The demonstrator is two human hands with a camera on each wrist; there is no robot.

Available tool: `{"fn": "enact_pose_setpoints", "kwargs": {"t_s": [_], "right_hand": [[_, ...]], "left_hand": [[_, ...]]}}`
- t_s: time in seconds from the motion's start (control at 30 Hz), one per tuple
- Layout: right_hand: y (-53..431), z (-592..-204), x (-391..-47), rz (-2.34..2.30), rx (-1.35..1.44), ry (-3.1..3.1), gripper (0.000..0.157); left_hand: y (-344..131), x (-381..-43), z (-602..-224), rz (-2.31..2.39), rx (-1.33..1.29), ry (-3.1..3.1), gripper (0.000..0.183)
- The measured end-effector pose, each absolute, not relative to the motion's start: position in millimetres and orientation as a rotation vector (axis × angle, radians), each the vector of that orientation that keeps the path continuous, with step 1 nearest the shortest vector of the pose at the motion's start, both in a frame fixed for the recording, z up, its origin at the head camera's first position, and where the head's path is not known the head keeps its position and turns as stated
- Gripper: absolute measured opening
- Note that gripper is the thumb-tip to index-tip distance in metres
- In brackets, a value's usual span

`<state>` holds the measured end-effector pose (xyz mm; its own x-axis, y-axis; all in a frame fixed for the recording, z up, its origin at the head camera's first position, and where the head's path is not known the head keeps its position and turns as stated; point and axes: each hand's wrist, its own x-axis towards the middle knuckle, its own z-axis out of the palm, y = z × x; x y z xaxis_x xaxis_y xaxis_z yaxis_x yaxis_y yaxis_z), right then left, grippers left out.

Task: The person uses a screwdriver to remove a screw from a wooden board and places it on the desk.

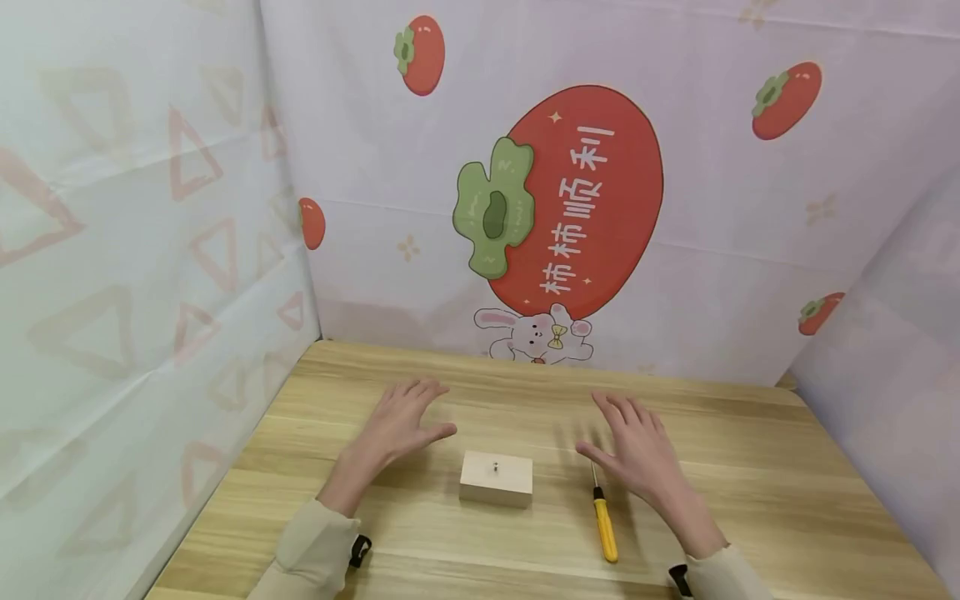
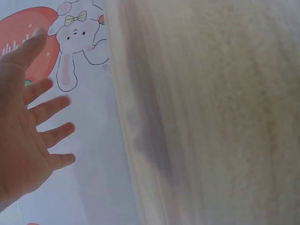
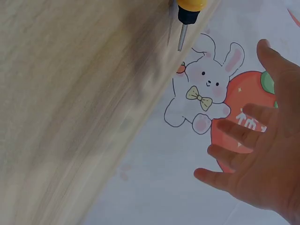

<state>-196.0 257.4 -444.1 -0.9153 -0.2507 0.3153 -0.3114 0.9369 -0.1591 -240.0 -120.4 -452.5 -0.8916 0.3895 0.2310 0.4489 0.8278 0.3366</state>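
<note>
Wooden table [image 1: 423, 533]: screwdriver [image 1: 599, 502] just left of the right hand [image 1: 637, 450], block [image 1: 495, 481] nearer the left hand [image 1: 397, 423].
Both spread wide, holding nothing; screwdriver's long axis points toward the backdrop [image 1: 390, 292], handle [image 1: 606, 532] at the near end.

The surface [image 1: 420, 537] is light wood grain with kinda streaky bands, and sitting on it you've got a pale block [image 1: 496, 483] plus, a bit off to its right, a yellow-handled screwdriver [image 1: 606, 530] lying with its shaft toward the back edge.

Pale wood blk [image 1: 496, 485], tiny dark bits [image 1: 496, 468] atop; ylw-hdl screwdriver [image 1: 602, 508] to R.
</note>
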Motion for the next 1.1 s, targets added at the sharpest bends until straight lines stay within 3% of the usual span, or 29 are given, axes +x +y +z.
{"fn": "enact_pose_setpoints", "kwargs": {"t_s": [0.47,1.1], "right_hand": [[266.1,-446.9,-181.7,0.389,0.542,-2.792,0.062],[270.2,-441.9,-153.8,0.425,0.58,-2.959,0.055]], "left_hand": [[-124.6,-230.2,-454.8,-0.819,-0.761,-2.729,0.04],[-113.5,-208.7,-452.2,-1.056,-0.824,-2.822,0.035]]}}
